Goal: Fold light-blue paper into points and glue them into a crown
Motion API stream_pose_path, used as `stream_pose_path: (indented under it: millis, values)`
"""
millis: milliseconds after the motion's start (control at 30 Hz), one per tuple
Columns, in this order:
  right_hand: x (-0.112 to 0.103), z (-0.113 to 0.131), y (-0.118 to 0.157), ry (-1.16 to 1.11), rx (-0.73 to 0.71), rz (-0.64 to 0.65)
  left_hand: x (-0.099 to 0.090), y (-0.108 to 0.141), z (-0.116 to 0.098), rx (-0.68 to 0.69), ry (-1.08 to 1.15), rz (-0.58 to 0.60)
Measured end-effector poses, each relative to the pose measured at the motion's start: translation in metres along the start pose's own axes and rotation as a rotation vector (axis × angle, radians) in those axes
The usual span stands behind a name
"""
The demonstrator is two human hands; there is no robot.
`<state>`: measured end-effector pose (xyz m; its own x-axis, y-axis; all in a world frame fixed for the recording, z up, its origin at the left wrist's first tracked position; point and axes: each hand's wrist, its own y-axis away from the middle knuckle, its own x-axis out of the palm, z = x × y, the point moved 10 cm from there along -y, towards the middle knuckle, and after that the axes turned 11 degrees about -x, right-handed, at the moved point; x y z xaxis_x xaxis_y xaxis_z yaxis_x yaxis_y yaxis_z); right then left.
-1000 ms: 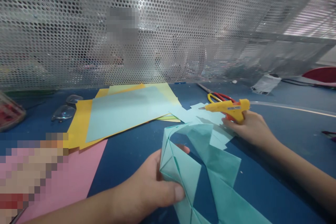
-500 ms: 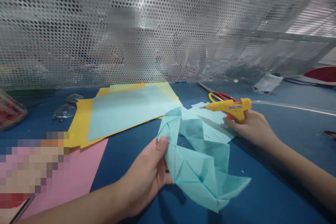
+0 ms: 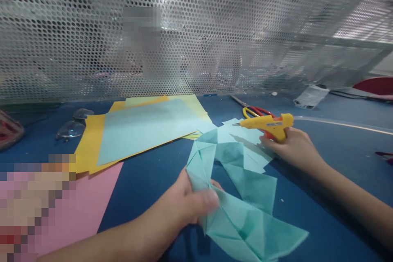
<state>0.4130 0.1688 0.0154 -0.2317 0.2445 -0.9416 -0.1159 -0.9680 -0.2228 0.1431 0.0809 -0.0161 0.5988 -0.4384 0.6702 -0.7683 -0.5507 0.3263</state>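
Note:
A folded turquoise paper ring point(image 3: 230, 208) of joined pieces hangs over the table. My left hand point(image 3: 193, 200) grips its left side, with the thumb in front and the other fingers behind, partly hidden. Off to the right, my right hand point(image 3: 296, 143) is closed around the handle of a yellow glue gun point(image 3: 265, 125). Its metal tip points left, apart from the folded paper. Beneath the gun lie loose pale blue paper pieces point(image 3: 250, 151).
Light blue sheets point(image 3: 147, 127) cover yellow paper point(image 3: 89, 139). Pink paper point(image 3: 89, 204) lies front left, glasses point(image 3: 72, 129) farther left. Scissors point(image 3: 258, 111) and a face mask point(image 3: 311, 96) rest behind the gun. A perforated metal screen point(image 3: 196, 28) closes off the back.
My left hand has shifted right and its thumb now lies lower across the paper ring. The ring has moved slightly right and down. The glue gun has hardly moved.

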Motion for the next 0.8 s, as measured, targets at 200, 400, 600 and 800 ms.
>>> stream_pose_path:
  millis: [200, 400, 600, 800]
  values:
    - [-0.012, 0.012, 0.001, -0.081, -0.064, -0.108, 0.006, 0.004, 0.002, -0.043, -0.161, -0.033]
    - [-0.014, 0.010, 0.001, -0.108, -0.042, -0.142, -0.011, 0.004, -0.009, 0.018, -0.003, -0.156]
    - [-0.024, 0.014, 0.004, -0.144, -0.044, -0.186, -0.019, 0.004, -0.018, 0.097, 0.121, -0.226]
    - [-0.050, 0.032, 0.021, -0.199, -0.059, -0.334, -0.017, 0.002, -0.016, 0.100, 0.063, -0.227]
